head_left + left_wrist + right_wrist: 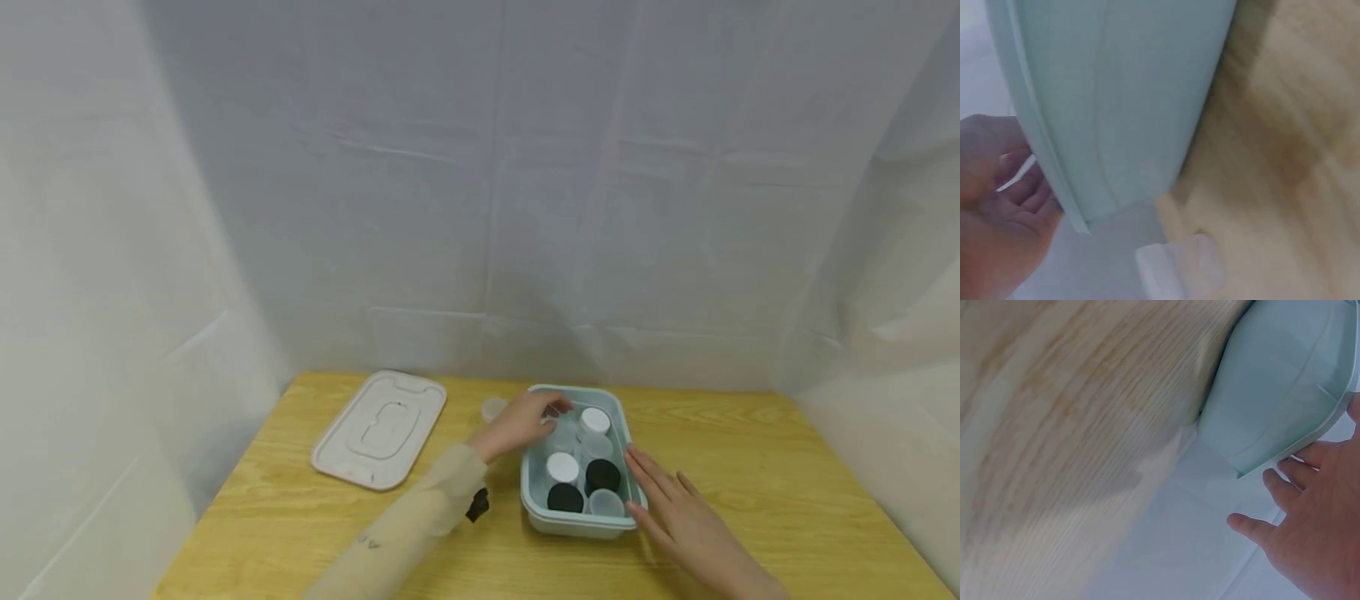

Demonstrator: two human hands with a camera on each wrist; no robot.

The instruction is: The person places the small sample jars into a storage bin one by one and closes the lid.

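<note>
A pale blue-green tub (576, 523) stands mid-table and holds several small jars: white-lidded ones (562, 467), black-lidded ones (602, 475) and clear ones (606, 502). My left hand (525, 421) reaches over the tub's far left rim, fingers curled above a clear jar inside; whether it grips anything is hidden. In the left wrist view the left hand (1004, 206) curls behind the tub's rim (1116, 94). My right hand (667, 508) lies flat with straight fingers along the tub's right wall. The right wrist view shows the right hand (1316, 519) spread just beside the tub (1279, 381).
The tub's pinkish-white lid (378, 427) lies flat at the table's back left. A small clear jar (492, 408) stands on the wooden table (750, 467) between lid and tub, also visible as the clear jar (1179, 269). White sheeting encloses the table on three sides.
</note>
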